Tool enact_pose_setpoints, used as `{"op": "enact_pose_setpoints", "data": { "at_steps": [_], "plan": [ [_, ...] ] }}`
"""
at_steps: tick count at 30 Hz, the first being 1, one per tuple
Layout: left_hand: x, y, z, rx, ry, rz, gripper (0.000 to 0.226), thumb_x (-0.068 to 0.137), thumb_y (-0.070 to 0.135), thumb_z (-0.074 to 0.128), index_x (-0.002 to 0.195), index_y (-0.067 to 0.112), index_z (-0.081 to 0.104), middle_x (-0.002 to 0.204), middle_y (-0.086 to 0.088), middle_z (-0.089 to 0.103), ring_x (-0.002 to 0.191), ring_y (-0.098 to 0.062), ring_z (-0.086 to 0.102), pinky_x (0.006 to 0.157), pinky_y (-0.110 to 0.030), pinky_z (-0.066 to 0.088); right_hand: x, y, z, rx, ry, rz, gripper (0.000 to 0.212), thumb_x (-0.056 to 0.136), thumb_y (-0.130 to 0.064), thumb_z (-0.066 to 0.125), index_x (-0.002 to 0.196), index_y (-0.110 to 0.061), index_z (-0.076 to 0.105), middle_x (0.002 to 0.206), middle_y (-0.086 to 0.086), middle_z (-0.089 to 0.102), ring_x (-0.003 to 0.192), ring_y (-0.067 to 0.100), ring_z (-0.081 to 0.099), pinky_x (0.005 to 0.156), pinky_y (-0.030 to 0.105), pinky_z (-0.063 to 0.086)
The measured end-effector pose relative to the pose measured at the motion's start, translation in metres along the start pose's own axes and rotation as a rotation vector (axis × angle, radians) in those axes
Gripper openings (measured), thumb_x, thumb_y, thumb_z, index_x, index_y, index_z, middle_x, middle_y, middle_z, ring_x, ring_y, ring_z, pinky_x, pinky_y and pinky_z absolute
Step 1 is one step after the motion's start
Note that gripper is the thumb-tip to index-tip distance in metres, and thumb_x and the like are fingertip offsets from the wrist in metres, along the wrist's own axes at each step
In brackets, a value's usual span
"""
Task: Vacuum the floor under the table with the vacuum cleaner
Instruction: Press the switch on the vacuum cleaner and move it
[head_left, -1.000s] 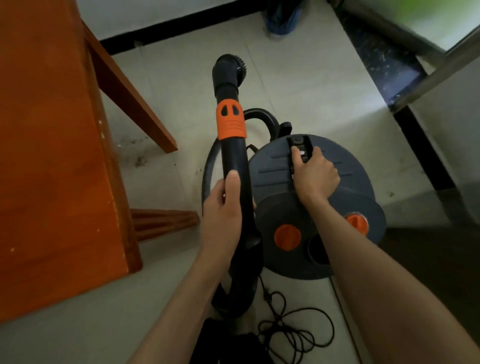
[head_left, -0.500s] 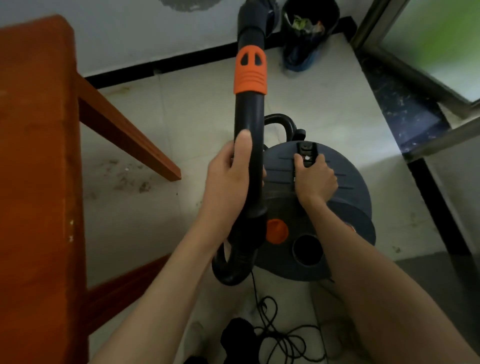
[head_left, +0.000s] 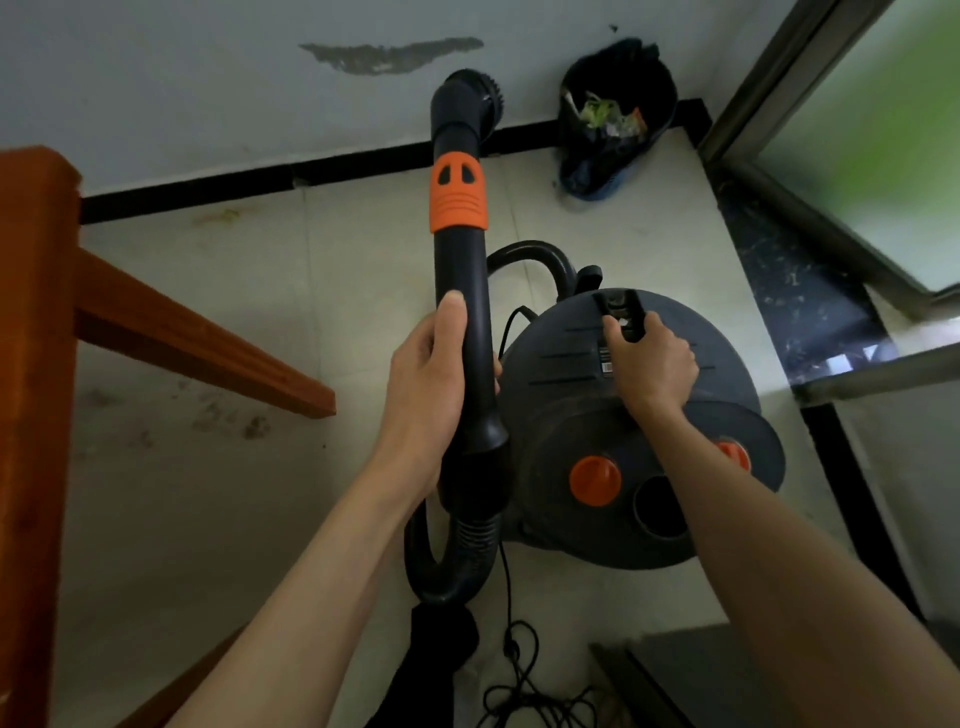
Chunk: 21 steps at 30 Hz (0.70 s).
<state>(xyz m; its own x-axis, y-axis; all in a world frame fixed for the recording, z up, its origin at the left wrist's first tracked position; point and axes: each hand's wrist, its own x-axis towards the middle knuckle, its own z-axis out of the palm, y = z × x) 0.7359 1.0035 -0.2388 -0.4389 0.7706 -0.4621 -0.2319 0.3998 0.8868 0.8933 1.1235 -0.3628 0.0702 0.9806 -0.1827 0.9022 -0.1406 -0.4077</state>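
Under the left hand (head_left: 431, 384) fingers sits the black wand (head_left: 465, 312) of the vacuum cleaner (head_left: 623, 415): fingers wrapped round the tube, thumb (head_left: 451, 322) laid straight up along it, forearm coming up from bottom centre. Brush nozzle (head_left: 470, 101) is well beyond the fingertips, raised and showing against the wall, not on the floor (head_left: 208, 493). Right hand (head_left: 652, 358) is curled over the carry handle (head_left: 621, 312) on top of the canister, knuckles up, wrist bent down, arm reaching in from bottom right; whether it is lifting or just steadying, cannot tell. Orange collar (head_left: 458, 195) lies above the left thumb, hose (head_left: 447, 561) loops below the left wrist. Risks, as judgement: loose power cord (head_left: 519, 670) lies tangled on the floor below both wrists, near the feet, so dragging the canister could snag it or trip the person. Raised nozzle could knock the wall or the bin bag (head_left: 615, 119) off beyond the right fingers if swung carelessly. Wooden counter (head_left: 36, 415) with its rail (head_left: 197, 338) is left of the left fingers; pushing the wand under it could bang the rail. Dirt marks (head_left: 228, 415) on the floor lie left of the left hand, under that rail, not yet reached. One-handed wand grip low on the tube may let the nozzle wobble.
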Motion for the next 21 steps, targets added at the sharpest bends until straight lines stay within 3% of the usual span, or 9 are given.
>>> {"op": "enact_pose_setpoints", "data": {
  "at_steps": [6,10,14,21],
  "plan": [
    [0.066,0.022,0.014,-0.057,0.043,-0.072,0.039,0.095,0.048,0.037,0.09,0.014,0.056,0.072,-0.006,0.058,0.062,-0.017,0.056,0.062,-0.031,0.048,0.074,-0.015,-0.005,-0.025,-0.047,-0.11,0.044,0.096,-0.049,0.045,0.109,-0.008,0.056,0.084,0.007,0.064,0.074,0.023,0.06,0.076,0.04,0.051],
    [0.104,0.03,0.018,-0.072,0.1,-0.124,0.039,0.095,0.049,0.036,0.089,0.015,0.054,0.073,-0.006,0.056,0.06,-0.015,0.055,0.058,-0.028,0.047,0.123,-0.031,-0.007,-0.089,-0.059,-0.181,0.046,0.096,-0.048,0.046,0.115,-0.007,0.056,0.087,0.009,0.065,0.07,0.02,0.055,0.065,0.03,0.041],
    [0.14,0.04,0.024,-0.077,0.152,-0.165,0.04,0.095,0.049,0.036,0.089,0.014,0.054,0.076,-0.007,0.055,0.063,-0.017,0.055,0.06,-0.028,0.046,0.165,-0.046,-0.004,-0.044,-0.089,-0.244,0.045,0.095,-0.046,0.049,0.116,-0.007,0.056,0.092,0.01,0.067,0.071,0.02,0.06,0.065,0.034,0.05],
    [0.191,0.067,0.035,-0.109,0.27,-0.195,0.037,0.095,0.048,0.035,0.087,0.018,0.055,0.07,0.0,0.058,0.059,-0.011,0.057,0.055,-0.021,0.048,0.243,-0.087,-0.002,-0.114,-0.13,-0.354,0.044,0.095,-0.048,0.048,0.113,-0.008,0.056,0.087,0.009,0.064,0.068,0.018,0.053,0.06,0.03,0.041]
  ]
}}
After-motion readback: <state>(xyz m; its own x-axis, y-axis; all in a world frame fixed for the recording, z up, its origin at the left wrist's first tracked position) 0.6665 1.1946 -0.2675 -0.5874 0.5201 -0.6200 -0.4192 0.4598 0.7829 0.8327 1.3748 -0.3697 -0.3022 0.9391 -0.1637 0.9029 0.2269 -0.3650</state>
